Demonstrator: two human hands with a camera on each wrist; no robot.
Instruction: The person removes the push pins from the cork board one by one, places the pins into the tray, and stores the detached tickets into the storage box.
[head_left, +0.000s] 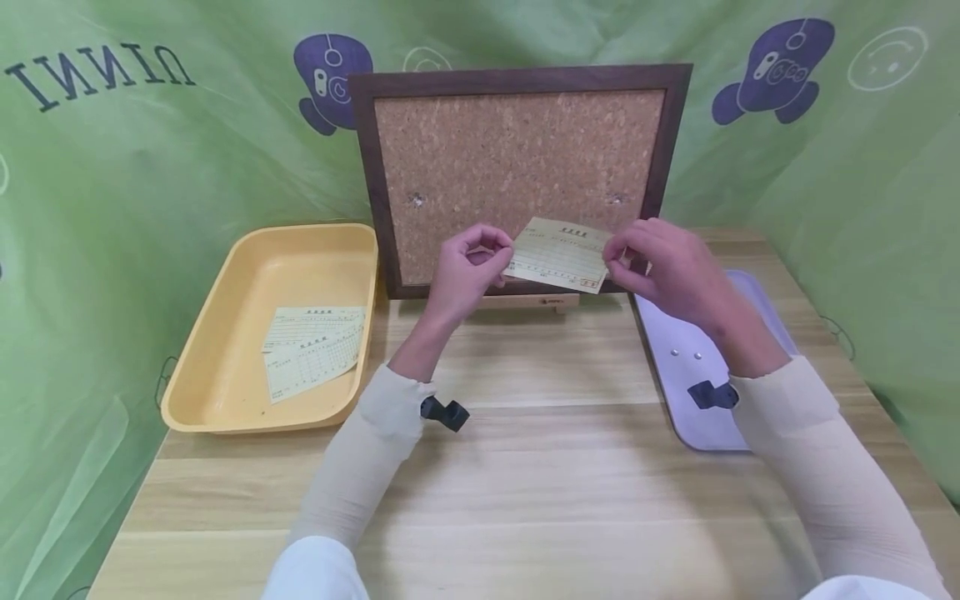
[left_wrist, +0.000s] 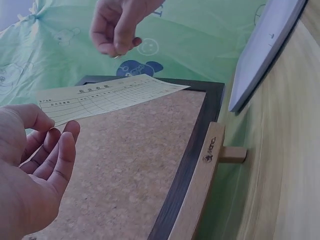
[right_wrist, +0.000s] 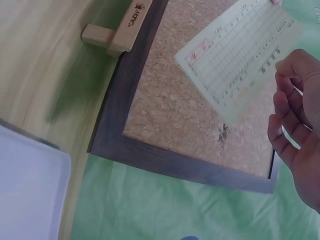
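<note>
My left hand [head_left: 467, 271] pinches a pale yellow printed receipt slip [head_left: 561, 254] by its left edge, between thumb and forefinger. The slip hangs tilted in front of the lower part of a cork board [head_left: 517, 158] with a dark wooden frame. Beside the slip's right edge is my right hand [head_left: 667, 262], thumb and forefinger together. In the left wrist view that right hand [left_wrist: 117, 27] stands apart from the slip [left_wrist: 110, 100], and a tiny shiny thing, like a thumbtack, shows at its fingertips. The right wrist view shows the slip's printed side [right_wrist: 240, 60].
A yellow tray [head_left: 247, 258] at the left holds two similar slips [head_left: 315, 354]. At the right lies a lavender tray [head_left: 697, 417] with two small silvery tacks [head_left: 686, 354], partly under my right arm. A wooden stand [left_wrist: 197, 185] supports the board. Green cloth [head_left: 187, 167] hangs behind.
</note>
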